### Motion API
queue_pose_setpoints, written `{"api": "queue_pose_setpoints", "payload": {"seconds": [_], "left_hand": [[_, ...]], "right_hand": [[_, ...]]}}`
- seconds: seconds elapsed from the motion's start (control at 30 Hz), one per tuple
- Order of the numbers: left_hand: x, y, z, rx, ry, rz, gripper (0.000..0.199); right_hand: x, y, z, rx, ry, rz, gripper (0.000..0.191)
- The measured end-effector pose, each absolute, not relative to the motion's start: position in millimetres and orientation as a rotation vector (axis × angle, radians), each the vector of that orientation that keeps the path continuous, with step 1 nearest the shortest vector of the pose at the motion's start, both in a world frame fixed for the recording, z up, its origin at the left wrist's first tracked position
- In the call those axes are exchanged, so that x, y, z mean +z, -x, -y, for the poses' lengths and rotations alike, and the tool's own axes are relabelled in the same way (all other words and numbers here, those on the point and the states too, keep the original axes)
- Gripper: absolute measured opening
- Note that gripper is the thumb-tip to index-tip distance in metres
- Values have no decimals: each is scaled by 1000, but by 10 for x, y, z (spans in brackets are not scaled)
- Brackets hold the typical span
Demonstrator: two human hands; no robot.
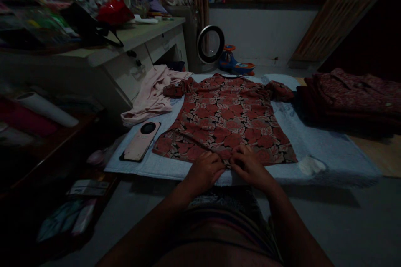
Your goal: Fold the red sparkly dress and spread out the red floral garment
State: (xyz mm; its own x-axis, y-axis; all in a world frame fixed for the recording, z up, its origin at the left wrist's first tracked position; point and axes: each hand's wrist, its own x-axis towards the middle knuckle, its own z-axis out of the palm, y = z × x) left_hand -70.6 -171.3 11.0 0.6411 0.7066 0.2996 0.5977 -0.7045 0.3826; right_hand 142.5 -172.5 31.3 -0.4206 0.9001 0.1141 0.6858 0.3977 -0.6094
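Observation:
A red floral short-sleeved shirt (pixel 228 112) lies spread on a light blue cloth (pixel 326 150), its neckline away from me and its hem towards me. At the middle of the hem, my left hand (pixel 205 171) has its fingers closed on the fabric. Just to the right, my right hand (pixel 249 164) pinches the same hem, thumb and fingers bent together. A small gap separates the two hands. Left of the shirt rests a pale phone (pixel 140 144) with a round dark camera ring.
A crumpled pink garment (pixel 153 91) lies at the back left. Folded dark red clothes (pixel 360 96) are stacked at the right. A cluttered white desk (pixel 140 41) stands left. Beyond are a round-framed object (pixel 210 44) and a blue-orange ride-on toy (pixel 233 64).

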Motion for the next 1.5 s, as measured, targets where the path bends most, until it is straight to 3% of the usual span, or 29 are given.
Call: {"api": "queue_pose_setpoints", "payload": {"seconds": [0.17,0.37,0.57,0.7,0.93,1.17,1.5], "left_hand": [[155,779,1722,608,-2516,-1034,5],[200,765,1773,570,-2442,-1035,37],[234,924,1709,714,-2337,-1064,16],[300,1326,1476,863,-2266,-1536,15],[349,1814,1022,439,-2320,-2244,33],[310,1898,731,251,-2298,-2282,35],[348,1966,541,252,-2220,-2140,30]], "right_hand": [[294,-1428,1748,617,1395,2318,8],[282,-1383,1719,561,1343,2238,11],[302,-1340,1657,656,1371,2309,14],[420,-1292,1576,667,1322,2314,16],[399,-1091,1495,541,1336,2322,13],[217,-1071,1405,468,1370,2342,13],[388,-1027,1388,623,1266,2200,23]]}}
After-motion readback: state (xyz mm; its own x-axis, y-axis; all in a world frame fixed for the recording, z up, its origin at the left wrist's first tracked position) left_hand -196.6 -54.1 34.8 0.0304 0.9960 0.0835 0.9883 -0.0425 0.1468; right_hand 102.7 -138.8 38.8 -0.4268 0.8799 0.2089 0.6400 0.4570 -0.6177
